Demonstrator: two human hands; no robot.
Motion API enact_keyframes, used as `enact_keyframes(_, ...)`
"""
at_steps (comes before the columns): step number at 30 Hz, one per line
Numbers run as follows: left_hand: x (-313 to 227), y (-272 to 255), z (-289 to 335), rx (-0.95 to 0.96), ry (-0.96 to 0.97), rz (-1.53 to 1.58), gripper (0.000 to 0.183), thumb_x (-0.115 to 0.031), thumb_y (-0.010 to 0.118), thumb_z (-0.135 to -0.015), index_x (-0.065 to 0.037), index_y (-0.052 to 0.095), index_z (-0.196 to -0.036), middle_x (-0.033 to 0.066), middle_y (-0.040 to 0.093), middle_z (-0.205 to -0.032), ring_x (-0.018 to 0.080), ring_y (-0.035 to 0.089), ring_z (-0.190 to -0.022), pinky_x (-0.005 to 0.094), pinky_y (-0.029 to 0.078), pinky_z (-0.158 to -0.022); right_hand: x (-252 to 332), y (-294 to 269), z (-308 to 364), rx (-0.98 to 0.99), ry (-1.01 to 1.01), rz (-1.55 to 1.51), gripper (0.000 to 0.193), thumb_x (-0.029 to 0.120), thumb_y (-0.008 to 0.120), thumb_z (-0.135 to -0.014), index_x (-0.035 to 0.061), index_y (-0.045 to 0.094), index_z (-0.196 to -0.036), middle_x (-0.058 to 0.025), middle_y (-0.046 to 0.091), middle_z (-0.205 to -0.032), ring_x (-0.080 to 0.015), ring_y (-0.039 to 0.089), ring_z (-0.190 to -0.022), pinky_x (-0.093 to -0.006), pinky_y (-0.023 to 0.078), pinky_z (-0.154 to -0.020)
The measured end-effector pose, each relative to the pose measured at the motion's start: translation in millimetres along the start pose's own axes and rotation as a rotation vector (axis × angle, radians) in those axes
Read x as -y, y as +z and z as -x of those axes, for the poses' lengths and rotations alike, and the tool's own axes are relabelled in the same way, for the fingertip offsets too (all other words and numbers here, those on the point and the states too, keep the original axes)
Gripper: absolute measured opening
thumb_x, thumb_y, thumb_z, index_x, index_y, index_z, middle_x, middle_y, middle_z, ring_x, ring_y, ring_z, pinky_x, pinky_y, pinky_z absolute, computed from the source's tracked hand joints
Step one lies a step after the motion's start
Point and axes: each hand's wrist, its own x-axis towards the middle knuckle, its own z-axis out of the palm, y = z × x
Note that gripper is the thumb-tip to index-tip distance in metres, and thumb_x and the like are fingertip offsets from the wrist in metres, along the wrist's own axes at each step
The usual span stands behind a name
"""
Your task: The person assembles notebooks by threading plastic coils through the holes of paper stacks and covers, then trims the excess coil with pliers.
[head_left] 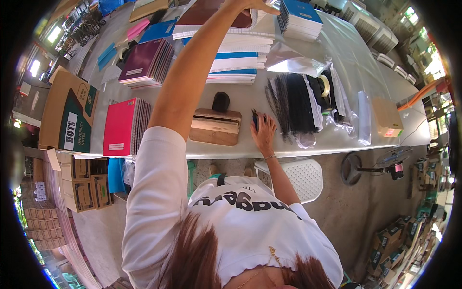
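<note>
Head cam, clock from mid-frame: right hand [263, 135] at 2, fingers curled round one dark tool [255, 121] on the desk [245, 98]. Left hand [249, 5] at 12, can't tell its grip, by one blue notebook stack [301, 21] at 1. One wooden block [216, 132] at 11. Left arm [187, 91] kinda blocks stuff.

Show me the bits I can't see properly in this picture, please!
Left hand: partly cut off by the head view's top edge, so its grip is unclear.
Dark tool: the right hand covers part of it in the head view.
Maroon notebook: the head view's top edge and the left forearm hide parts.
</note>
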Motion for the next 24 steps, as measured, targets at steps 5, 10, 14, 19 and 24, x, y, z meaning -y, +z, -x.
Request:
enact_keyframes(5,-33.1,20.5,0.6,-0.256,-0.008,-0.312,0.072,-0.067,0.073,-0.063,-0.010,0.071,-0.107,0.0135,0.068,-0.111,0.0285,0.064,-0.103,0.0402,0.051,-0.087,-3.9,1.6,-0.5,-0.049,-0.019,0.033,0.043,0.030,0.061,-0.087,0.0107,0.051,-0.125,-0.0169,0.050,-0.124,-0.0353,0.043,-0.117,-0.0479,0.033,-0.099)
enact_keyframes(10,-50.0,19.5,-4.4,-0.114,-0.080,-0.335,0.062,-0.051,0.081,-0.061,-0.013,0.071,-0.108,0.0103,0.067,-0.115,0.0269,0.064,-0.106,0.0383,0.052,-0.087,-4.1,2.0,-0.6,-0.032,-0.006,0.030,0.043,0.029,0.062,-0.087,0.0114,0.051,-0.125,-0.0166,0.050,-0.124,-0.0351,0.043,-0.116,-0.0481,0.034,-0.098)
enact_keyframes(14,-39.7,21.9,-19.4,-0.075,-0.094,-0.283,0.057,-0.047,0.082,-0.059,-0.015,0.072,-0.104,0.0087,0.069,-0.111,0.0255,0.066,-0.101,0.0388,0.054,-0.082,-2.9,2.0,0.4,-0.044,-0.026,0.047,0.044,0.028,0.062,-0.086,0.0120,0.051,-0.125,-0.0159,0.050,-0.124,-0.0348,0.044,-0.116,-0.0481,0.034,-0.098)
enact_keyframes(19,-26.0,22.9,-28.6,-0.105,0.006,-0.348,0.054,-0.056,0.076,-0.059,-0.013,0.075,-0.092,0.0103,0.071,-0.100,0.0269,0.067,-0.088,0.0418,0.054,-0.072,-5.6,0.8,0.5,-0.035,-0.007,0.037,0.046,0.028,0.063,-0.085,0.0125,0.050,-0.126,-0.0159,0.050,-0.124,-0.0350,0.043,-0.117,-0.0483,0.034,-0.098)
enact_keyframes(24,3.4,28.4,-60.6,-0.005,0.234,-0.348,0.049,-0.054,0.072,-0.065,-0.012,0.074,-0.090,0.0115,0.071,-0.098,0.0293,0.067,-0.087,0.0428,0.052,-0.074,-8.1,2.7,1.2,-0.031,-0.011,0.057,0.048,0.027,0.064,-0.084,0.0132,0.049,-0.127,-0.0159,0.049,-0.125,-0.0350,0.043,-0.117,-0.0484,0.034,-0.099)
